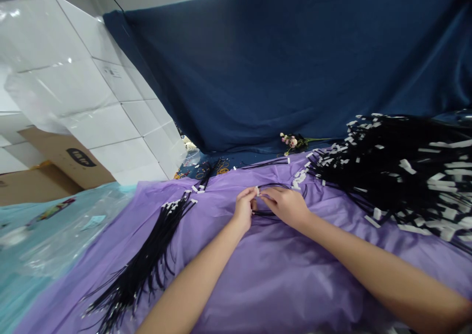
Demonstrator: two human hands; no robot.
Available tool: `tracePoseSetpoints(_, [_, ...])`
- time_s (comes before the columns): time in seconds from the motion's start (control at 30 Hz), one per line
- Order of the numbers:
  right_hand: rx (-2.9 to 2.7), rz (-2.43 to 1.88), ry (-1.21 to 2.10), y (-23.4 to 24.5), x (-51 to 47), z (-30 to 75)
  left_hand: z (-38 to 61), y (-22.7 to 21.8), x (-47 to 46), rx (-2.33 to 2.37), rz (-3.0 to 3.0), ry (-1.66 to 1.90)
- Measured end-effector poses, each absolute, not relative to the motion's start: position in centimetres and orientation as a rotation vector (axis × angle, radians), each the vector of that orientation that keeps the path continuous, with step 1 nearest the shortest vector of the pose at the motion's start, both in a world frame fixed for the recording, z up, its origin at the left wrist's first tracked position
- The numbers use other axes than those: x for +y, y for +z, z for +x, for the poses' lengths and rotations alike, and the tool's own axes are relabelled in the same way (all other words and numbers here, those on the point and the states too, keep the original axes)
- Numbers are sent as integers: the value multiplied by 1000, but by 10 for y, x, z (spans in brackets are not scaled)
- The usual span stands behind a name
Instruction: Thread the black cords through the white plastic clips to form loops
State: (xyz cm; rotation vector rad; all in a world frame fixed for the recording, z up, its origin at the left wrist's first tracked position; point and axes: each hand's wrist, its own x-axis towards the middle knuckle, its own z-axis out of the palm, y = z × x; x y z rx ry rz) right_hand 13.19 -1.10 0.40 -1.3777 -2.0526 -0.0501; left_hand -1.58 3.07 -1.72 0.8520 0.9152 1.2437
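Note:
Both my hands meet over a purple cloth. My left hand pinches a small white tag at the end of a thin black cord. My right hand is closed on the same cord beside it, fingertips touching the tag. The cord loops out behind my fingers. A straightened bundle of black cords with white tags lies to the left of my left arm. A big tangled heap of black cords with white tags lies to the right.
A dark blue curtain hangs behind the table. A small sprig of artificial flowers lies at its foot. White glossy boxes and a cardboard box stand at left, with clear plastic bags on a teal surface.

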Motion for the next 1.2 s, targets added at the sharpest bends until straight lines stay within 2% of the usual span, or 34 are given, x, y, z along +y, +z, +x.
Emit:
tracePoseSetpoints(0.5, [-1738, -1209, 244, -11, 4, 133, -32, 3, 43, 922, 431, 1347])
tracePoseSetpoints(0.7, [-1936, -1101, 459, -4, -2, 131, -32, 6, 41, 896, 398, 1333])
tracePoseSetpoints(0.9, [-2218, -887, 493, 0, -15, 124, -31, 5, 40, 865, 386, 1324])
tracePoseSetpoints(1.2, [-2128, -792, 596, -8, -8, 116, -26, 6, 33, 787, 401, 1271])
